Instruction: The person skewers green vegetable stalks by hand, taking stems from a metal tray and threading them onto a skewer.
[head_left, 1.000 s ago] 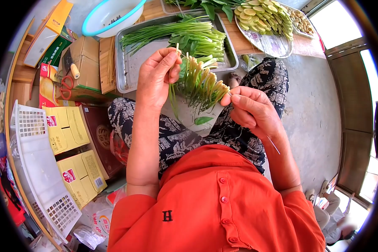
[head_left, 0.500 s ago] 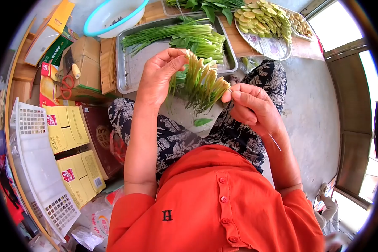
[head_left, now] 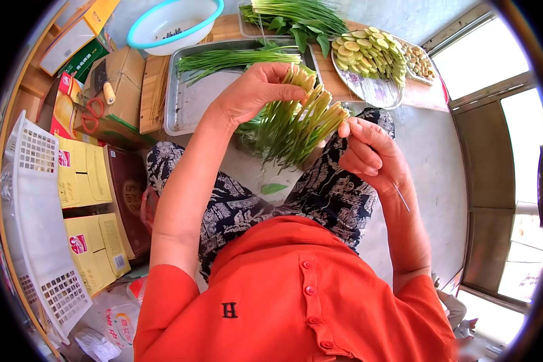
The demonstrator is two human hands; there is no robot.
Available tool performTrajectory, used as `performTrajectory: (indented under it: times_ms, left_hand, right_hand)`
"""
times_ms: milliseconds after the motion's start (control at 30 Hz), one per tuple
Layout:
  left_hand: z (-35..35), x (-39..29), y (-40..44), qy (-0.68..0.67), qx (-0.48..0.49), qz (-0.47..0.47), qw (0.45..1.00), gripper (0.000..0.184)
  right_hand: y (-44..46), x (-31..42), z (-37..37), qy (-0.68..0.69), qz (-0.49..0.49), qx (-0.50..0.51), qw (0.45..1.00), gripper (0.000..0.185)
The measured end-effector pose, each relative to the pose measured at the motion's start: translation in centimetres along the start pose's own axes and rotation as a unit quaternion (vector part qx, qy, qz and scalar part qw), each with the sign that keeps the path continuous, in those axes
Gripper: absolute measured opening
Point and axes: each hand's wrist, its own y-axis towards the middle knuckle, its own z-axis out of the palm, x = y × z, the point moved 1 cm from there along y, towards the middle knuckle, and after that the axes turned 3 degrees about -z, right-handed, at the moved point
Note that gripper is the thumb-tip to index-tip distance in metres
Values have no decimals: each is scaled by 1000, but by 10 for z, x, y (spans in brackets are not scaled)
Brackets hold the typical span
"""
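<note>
My left hand (head_left: 256, 93), fingers closed, grips the left end of a row of green chives (head_left: 301, 130). Their pale cut ends point up and the folded green lengths hang down. At the row's right end my right hand (head_left: 371, 151) pinches a thin skewer (head_left: 400, 196), whose tail sticks out below the palm. Most of the skewer is hidden among the chives and fingers. Behind my left hand, more long chives (head_left: 223, 59) lie in a metal tray (head_left: 190, 108). A loose green leaf (head_left: 273, 188) lies on the floor between my legs.
On the wooden table (head_left: 228, 27) stand a blue-rimmed basin (head_left: 178, 42), a plate of skewered green slices (head_left: 368, 54) and a tray of small pale pieces (head_left: 417, 63). To the left are cartons (head_left: 84, 172), red-handled scissors (head_left: 92, 114) and a white plastic basket (head_left: 36, 199).
The bunch of chives and both hands have shifted slightly right in view, and the hanging greens now spread fuller. The camera view has moved a little. Both hands keep their grip.
</note>
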Motion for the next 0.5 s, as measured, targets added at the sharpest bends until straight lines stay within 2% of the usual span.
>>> performTrajectory:
  times_ms: [500]
  left_hand:
    - [3,-2,-5,51,-10,-5,999,25]
  right_hand:
    - [2,-4,4,8,-8,7,1000,24]
